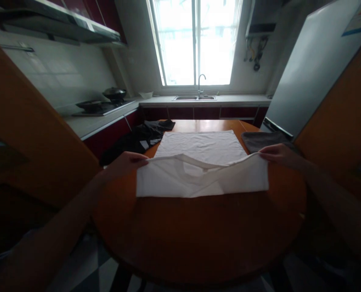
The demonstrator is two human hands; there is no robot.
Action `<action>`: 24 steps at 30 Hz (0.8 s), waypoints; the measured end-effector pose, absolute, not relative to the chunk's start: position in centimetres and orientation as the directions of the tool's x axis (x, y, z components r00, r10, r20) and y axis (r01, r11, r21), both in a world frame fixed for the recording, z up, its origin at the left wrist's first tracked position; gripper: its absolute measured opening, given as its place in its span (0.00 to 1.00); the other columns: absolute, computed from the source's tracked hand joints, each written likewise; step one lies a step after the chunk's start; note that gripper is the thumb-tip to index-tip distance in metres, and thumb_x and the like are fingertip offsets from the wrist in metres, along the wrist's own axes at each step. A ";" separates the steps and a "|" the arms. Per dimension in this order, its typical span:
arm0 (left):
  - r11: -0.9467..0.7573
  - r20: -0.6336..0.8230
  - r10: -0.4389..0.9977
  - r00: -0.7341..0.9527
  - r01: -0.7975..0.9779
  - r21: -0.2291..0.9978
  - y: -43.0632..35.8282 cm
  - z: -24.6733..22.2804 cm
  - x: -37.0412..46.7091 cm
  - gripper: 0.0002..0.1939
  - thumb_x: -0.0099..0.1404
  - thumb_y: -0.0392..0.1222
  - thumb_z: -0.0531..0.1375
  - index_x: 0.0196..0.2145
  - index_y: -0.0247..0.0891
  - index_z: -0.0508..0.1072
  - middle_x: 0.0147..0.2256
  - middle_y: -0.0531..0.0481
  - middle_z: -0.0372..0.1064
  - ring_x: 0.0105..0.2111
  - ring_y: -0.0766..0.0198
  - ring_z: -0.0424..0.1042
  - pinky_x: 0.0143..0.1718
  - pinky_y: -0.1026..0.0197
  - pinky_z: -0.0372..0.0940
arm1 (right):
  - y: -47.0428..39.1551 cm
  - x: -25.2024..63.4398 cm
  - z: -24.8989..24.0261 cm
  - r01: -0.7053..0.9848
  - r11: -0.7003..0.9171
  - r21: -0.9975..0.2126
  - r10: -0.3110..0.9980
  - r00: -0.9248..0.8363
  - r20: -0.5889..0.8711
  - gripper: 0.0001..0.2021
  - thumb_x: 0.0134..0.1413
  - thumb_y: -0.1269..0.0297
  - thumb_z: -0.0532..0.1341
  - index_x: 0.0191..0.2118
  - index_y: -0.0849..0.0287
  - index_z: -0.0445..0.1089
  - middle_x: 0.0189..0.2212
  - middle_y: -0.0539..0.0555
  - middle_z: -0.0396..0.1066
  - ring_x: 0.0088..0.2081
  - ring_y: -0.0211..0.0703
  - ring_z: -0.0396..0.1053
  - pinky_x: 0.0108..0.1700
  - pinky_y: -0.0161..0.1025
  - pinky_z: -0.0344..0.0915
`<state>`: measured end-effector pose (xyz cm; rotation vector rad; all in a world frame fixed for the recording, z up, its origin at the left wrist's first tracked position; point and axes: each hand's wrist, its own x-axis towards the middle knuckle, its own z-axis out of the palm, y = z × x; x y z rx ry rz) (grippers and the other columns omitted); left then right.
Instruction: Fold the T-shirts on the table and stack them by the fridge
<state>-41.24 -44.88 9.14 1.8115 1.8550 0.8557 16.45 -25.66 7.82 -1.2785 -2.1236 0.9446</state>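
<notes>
A white garment that looks like a T-shirt [165, 178] stretches across the wooden table, its near part raised and hanging in a folded band. Behind the band, the rest of the white cloth lies flat and slightly wrinkled. My left hand [134, 159] pinches the raised edge at its left corner. At the opposite corner, my right hand [274, 154] grips the same edge between thumb and fingers. Between my hands the edge sags, opening a gap with a small pale tag-like patch inside.
The round-ended wooden table [198, 239] stands in a kitchen. Dark clothing [150, 132] lies at its far left, a folded grey cloth [262, 142] at the right. Beyond are a sink [195, 98], a stove with pans [115, 94] and a fridge [320, 65].
</notes>
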 end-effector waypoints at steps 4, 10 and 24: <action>0.061 0.077 0.978 -0.192 0.622 0.781 -39.6 5.2 -41.7 0.29 0.47 0.60 0.72 0.36 0.30 0.83 0.34 0.43 0.81 0.33 0.58 0.76 0.37 0.61 0.69 | -21.3 14.2 3.8 0.624 0.211 -0.752 0.925 -0.376 -0.052 0.24 0.41 0.47 0.72 0.36 0.66 0.81 0.28 0.57 0.78 0.28 0.39 0.68 0.30 0.35 0.62; 0.123 0.027 0.970 -0.243 0.580 0.805 -37.8 2.6 -43.7 0.29 0.44 0.59 0.74 0.34 0.31 0.83 0.34 0.42 0.81 0.34 0.55 0.76 0.36 0.61 0.68 | -18.8 13.5 1.1 0.650 0.107 -0.752 0.949 -0.292 -0.117 0.20 0.41 0.50 0.72 0.33 0.65 0.81 0.28 0.56 0.77 0.28 0.42 0.69 0.30 0.37 0.63; 0.164 0.103 0.920 -0.378 0.610 0.775 -34.2 0.8 -44.4 0.24 0.41 0.59 0.73 0.31 0.37 0.83 0.33 0.45 0.81 0.36 0.51 0.78 0.39 0.58 0.71 | -15.7 11.9 0.9 0.721 0.148 -0.677 0.979 -0.205 -0.004 0.11 0.42 0.57 0.70 0.27 0.61 0.80 0.24 0.55 0.78 0.27 0.43 0.71 0.30 0.36 0.65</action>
